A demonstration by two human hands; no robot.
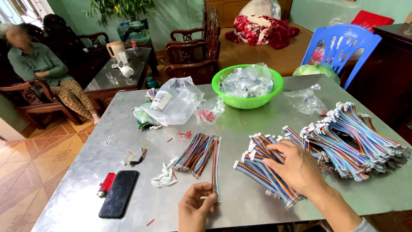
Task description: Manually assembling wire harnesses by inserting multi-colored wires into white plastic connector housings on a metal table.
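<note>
Right now my left hand (195, 209) pinches the near end of a thin strip of coloured wires (214, 169) between thumb and fingers, low at the front edge of the metal surface (257, 129). Just beyond it lies a loose bundle of striped wires (197, 154), angled away from me. My right hand (296, 167) lies with fingers spread, palm down, on a heap of rainbow ribbon cables with white plugs (268, 174). Further right a much bigger pile of the same cables (360, 137) reaches the surface's edge. To the left of my left hand sit small white plugs (164, 176), then a black phone (119, 193) with a red lighter (105, 184) beside it. At the far side stand a green basket (247, 88) full of clear bags and a crumpled plastic bag (176, 101).
</note>
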